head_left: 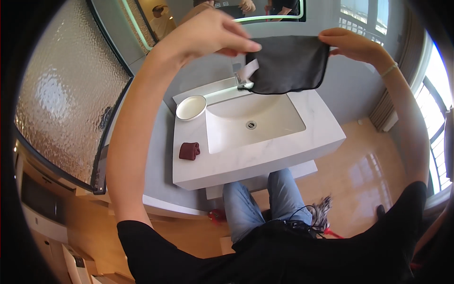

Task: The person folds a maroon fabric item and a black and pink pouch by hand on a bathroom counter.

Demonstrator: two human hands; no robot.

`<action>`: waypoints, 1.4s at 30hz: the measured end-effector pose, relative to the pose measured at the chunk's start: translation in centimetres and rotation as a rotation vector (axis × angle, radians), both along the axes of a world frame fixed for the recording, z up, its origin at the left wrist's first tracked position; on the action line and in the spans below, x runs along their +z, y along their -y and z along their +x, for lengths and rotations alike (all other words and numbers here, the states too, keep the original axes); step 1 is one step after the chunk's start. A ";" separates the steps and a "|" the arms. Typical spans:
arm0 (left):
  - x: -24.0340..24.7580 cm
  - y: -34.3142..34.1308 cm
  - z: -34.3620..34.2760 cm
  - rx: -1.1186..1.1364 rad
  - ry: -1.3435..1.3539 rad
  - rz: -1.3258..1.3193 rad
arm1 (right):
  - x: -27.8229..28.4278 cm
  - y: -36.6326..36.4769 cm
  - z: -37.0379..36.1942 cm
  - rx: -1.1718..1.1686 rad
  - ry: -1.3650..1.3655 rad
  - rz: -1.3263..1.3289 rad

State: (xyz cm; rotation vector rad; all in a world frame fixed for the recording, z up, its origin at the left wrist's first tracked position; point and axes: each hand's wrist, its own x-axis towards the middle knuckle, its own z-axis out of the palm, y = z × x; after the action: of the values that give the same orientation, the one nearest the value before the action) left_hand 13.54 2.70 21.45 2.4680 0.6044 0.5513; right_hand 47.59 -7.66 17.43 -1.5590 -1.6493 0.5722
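A dark grey-black cloth (291, 66) hangs spread out above the back of the sink, in front of the wall. A white tag (249, 69) dangles at its left edge. My left hand (215, 35), slightly blurred, pinches the cloth's upper left corner between thumb and fingers. At the upper right corner my right hand (352, 43) grips it, its fingers closed. Part of the faucet (240, 79) is hidden behind the cloth and tag. A small folded burgundy cloth (189, 151) lies on the counter, left of the basin, touched by neither hand.
The white sink basin (269, 118) is set in a marble-patterned counter (321, 137). A round white dish (191, 108) stands at its back left corner. A lit mirror (265, 19) hangs behind, textured glass (66, 94) stands left, and a mop head (323, 213) rests on the floor.
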 end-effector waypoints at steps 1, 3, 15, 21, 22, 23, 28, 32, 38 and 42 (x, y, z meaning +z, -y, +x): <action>0.8 0.6 0.3 -0.012 -0.035 0.125 | 0.5 0.1 0.8 0.011 0.008 -0.005; 3.1 3.7 1.2 0.010 -0.081 0.150 | 2.0 1.3 3.0 0.134 -0.027 -0.065; 1.0 4.7 3.5 -0.182 -0.116 0.222 | -0.6 7.0 4.0 -0.075 0.127 -0.006; -7.2 0.9 4.4 -0.122 0.255 0.306 | -6.4 7.2 2.0 -0.039 -0.090 0.123; -7.9 0.8 4.4 -0.096 0.272 0.209 | -6.8 7.3 1.7 -0.019 -0.193 0.101; -8.4 0.7 4.3 -0.068 0.288 0.113 | -7.2 7.3 1.4 -0.026 -0.201 0.104; -8.9 0.3 3.6 -0.003 0.301 -0.179 | -8.0 6.5 -0.7 -0.150 -0.315 0.087; -8.7 0.6 2.8 -0.014 0.240 -0.522 | -10.1 4.7 -0.5 -0.063 -0.460 0.015; -9.8 -0.6 2.3 -0.030 0.112 -0.239 | -10.9 3.0 -0.5 -0.013 -0.695 -0.250; -10.1 -0.8 2.2 0.004 0.091 -0.114 | -10.1 3.4 -1.8 0.020 -0.687 -0.278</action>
State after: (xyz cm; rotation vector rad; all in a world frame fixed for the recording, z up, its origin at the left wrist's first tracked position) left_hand 15.69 3.52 11.36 2.3225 0.5886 0.6098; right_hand 45.77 -11.04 7.29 -1.3149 -1.0891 1.2301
